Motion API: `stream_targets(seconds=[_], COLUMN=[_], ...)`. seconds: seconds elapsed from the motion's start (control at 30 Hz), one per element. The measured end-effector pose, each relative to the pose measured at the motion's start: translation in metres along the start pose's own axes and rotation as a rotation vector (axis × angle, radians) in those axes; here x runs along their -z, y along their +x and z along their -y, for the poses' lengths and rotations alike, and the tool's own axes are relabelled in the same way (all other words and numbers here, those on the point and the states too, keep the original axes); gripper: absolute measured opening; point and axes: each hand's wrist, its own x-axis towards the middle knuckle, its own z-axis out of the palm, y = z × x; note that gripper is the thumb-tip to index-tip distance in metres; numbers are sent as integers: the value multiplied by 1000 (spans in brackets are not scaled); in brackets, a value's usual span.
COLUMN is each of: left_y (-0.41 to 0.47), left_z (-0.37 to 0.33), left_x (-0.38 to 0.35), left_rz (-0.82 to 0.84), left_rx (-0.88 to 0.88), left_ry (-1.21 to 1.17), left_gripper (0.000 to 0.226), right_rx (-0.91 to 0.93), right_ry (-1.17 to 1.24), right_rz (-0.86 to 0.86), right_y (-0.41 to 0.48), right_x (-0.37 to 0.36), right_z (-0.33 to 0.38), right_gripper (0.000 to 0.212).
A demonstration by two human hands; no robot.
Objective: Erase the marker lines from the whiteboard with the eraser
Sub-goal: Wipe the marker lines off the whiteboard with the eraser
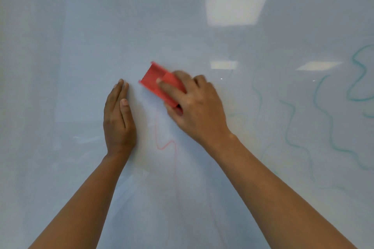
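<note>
Clamped in the right grip [194,105], the red eraser [159,83] is pressed on the whiteboard [81,26]; the left grip [118,121] is laid flat, fingers pressed together.

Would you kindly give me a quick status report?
Right hand gripping red plastic eraser. Left hand flat on glossy whiteboard. Red line, teal squiggles remain. Nothing obstructing.

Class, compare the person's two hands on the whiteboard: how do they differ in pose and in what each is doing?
The right hand curls around the red eraser in a grip; the left hand holds nothing. The left hand's fingers lie straight and together, flat on the whiteboard; the right hand's are bent and spread. The right hand looks motion-blurred; the left looks sharp. Both reach up from bare forearms.
</note>
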Motion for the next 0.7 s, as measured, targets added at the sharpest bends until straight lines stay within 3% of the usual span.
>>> stream_targets(seconds=[0.13, 0.3, 0.37, 0.5, 0.7], left_y=[-1, 0, 0, 0, 4], left_z=[1, 2, 2, 3, 2], left_x=[0, 1, 1, 2, 9], left_rz=[-3, -4, -4, -14, 21], left_rx=[-5, 30, 38, 57, 205], left_ry=[-16, -98, -118, -144, -391], left_gripper=[45, 44, 44, 44, 47], right_rx=[-333, 82, 45, -283, 7], right_ry=[-8, 28, 30, -28, -2], right_rz=[-175, 46, 27, -113, 29], right_y=[15, -13, -7, 11, -40], right_x=[2, -8, -5, -4, -15], right_z=[-2, 23, 13, 11, 51], right_gripper=[46, 46, 45, 47, 48])
